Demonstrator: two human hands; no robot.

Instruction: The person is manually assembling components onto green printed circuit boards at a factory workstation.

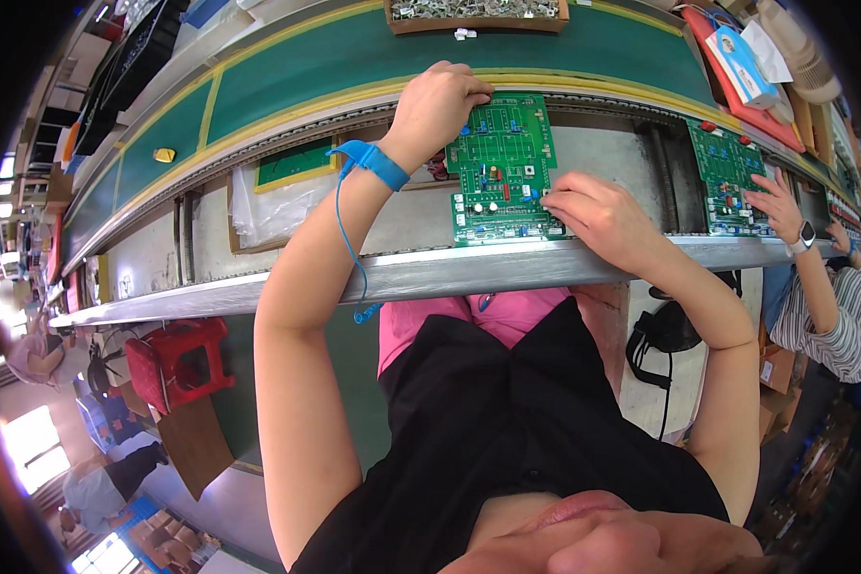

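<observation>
A green circuit board (502, 163) lies across the conveyor rails in front of me, with small blue, red, white and black components on it. My left hand (435, 110) reaches over its far left corner, fingers curled together at the far edge; whatever they pinch is hidden. A blue wrist strap (373, 163) with a coiled cord is round my left wrist. At the board's right edge, near its closer half, my right hand (598, 215) has thumb and fingertips pressed together, touching or just above the components. What sits between those fingertips is too small to make out.
A second populated board (732, 177) lies further right, under a co-worker's hand (777, 206). Beyond the far rail runs a green bench surface (335, 72) with a box of small metal parts (478, 13). The metal rail (411, 273) crosses before me. A red stool (177, 364) stands left.
</observation>
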